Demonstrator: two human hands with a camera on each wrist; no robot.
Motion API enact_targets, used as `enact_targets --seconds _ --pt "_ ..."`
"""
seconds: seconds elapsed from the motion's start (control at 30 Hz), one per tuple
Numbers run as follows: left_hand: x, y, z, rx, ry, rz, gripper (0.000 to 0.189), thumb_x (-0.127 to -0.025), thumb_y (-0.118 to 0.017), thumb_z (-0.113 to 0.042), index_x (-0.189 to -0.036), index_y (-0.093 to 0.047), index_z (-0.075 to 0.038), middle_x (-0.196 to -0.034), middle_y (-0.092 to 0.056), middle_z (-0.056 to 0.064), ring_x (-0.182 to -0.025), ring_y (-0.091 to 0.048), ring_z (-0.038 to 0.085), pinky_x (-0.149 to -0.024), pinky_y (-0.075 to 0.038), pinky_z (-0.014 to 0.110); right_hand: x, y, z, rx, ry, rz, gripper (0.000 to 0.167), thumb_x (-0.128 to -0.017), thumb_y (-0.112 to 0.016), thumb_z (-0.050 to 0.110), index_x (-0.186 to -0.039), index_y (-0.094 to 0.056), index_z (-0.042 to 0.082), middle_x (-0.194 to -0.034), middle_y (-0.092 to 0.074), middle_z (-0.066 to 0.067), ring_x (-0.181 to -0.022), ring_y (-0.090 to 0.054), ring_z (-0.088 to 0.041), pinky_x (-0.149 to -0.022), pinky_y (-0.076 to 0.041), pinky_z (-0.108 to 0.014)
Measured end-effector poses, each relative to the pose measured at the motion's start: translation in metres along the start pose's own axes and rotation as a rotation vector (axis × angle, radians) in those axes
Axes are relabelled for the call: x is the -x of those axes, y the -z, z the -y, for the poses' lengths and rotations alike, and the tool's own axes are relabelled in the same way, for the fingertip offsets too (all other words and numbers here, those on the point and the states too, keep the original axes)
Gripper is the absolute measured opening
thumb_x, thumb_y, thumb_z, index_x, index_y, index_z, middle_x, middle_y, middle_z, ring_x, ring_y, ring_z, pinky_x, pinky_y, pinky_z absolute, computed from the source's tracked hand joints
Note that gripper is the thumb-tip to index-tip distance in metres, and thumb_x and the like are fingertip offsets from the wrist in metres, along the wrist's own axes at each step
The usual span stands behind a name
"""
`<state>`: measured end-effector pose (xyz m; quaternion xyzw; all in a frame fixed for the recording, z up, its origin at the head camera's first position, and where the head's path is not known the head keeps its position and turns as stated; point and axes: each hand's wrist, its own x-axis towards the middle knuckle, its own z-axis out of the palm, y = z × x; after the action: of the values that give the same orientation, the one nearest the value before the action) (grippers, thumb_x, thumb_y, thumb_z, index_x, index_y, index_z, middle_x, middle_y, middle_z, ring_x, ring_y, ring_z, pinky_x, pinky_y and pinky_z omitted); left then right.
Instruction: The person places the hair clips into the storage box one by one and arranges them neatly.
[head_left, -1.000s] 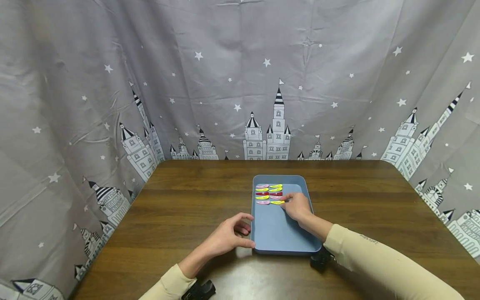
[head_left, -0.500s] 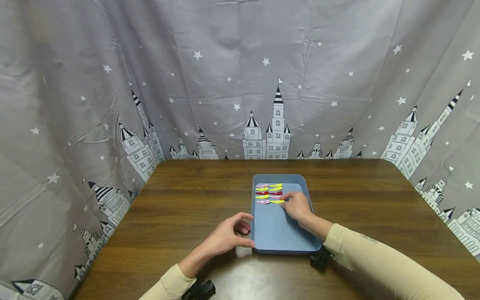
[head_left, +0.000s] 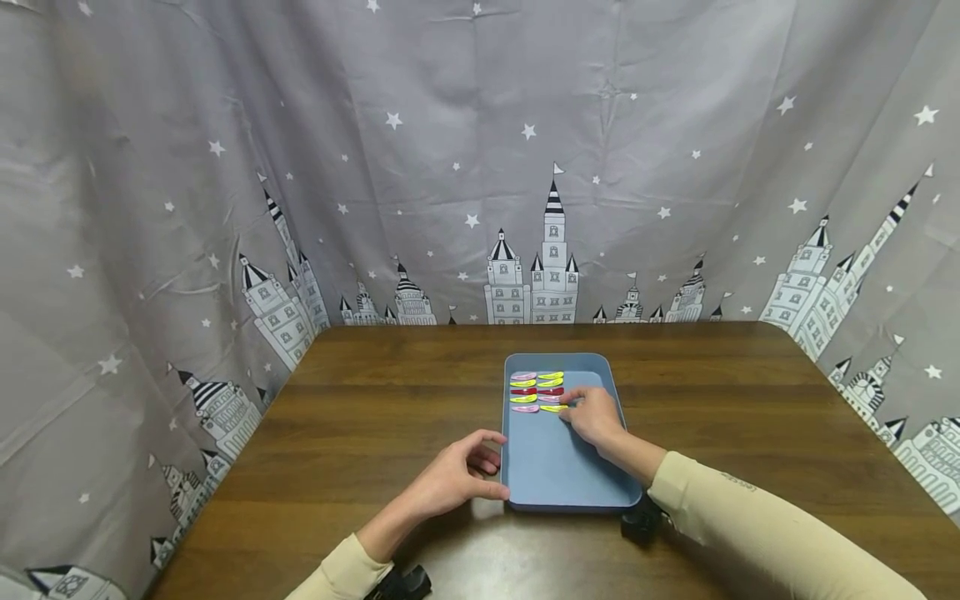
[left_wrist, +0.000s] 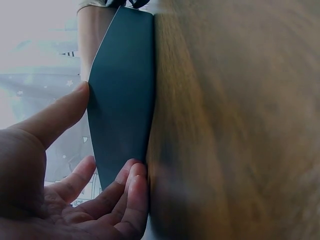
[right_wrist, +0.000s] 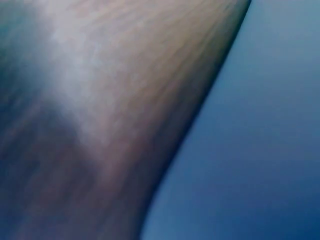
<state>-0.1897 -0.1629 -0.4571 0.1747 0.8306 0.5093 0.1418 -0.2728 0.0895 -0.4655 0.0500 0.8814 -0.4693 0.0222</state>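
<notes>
In the head view, small hair clips in pink, yellow and red lie in two columns in a shallow blue-grey tray. My right hand is over the tray, its thumb and index finger pinching the right end of a yellow hair clip in the nearest row. A pink hair clip lies just left of it. My left hand rests against the tray's left side. The left wrist view shows its thumb on the rim and fingertips touching the outer wall. Blurred skin fills much of the right wrist view, hiding the fingertips.
The tray stands on a brown wooden table. Behind and beside the table hangs a grey curtain printed with castles and stars. A small black device sits under the right wrist, by the tray's near right corner.
The head view tilts slightly. Both hands, the tray and the hair clips keep nearly the same places; the right fingers stay at the yellow hair clip.
</notes>
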Motion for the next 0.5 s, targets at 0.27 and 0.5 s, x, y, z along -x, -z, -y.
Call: enact_targets --seconds 0.27,0.5 --pt "0.004 -0.001 0.005 0.025 -0.020 -0.015 0.063 -0.079 -0.086 -0.018 -0.133 -0.057 -0.007 -0.109 -0.066 0.013 -0.100 -0.063 0.024 -0.086 -0.051 0.032 0.014 0.023 0.009 0.004 0.118 0.061 0.022 -0.090 -0.075 0.019 -0.106 -0.074 0.004 -0.058 -0.042 0.001 -0.051 -0.039 -0.013 -0.047 -0.029 -0.025" --pt "0.011 0.002 0.002 -0.024 -0.018 -0.152 0.057 -0.086 -0.080 -0.029 -0.136 -0.056 -0.016 -0.127 -0.065 0.014 -0.118 -0.061 0.031 -0.099 -0.051 0.049 0.026 0.065 0.009 0.120 0.298 0.084 0.025 -0.096 -0.068 0.030 -0.108 -0.073 0.009 -0.064 -0.043 0.000 -0.056 -0.042 -0.015 -0.051 -0.034 -0.027"
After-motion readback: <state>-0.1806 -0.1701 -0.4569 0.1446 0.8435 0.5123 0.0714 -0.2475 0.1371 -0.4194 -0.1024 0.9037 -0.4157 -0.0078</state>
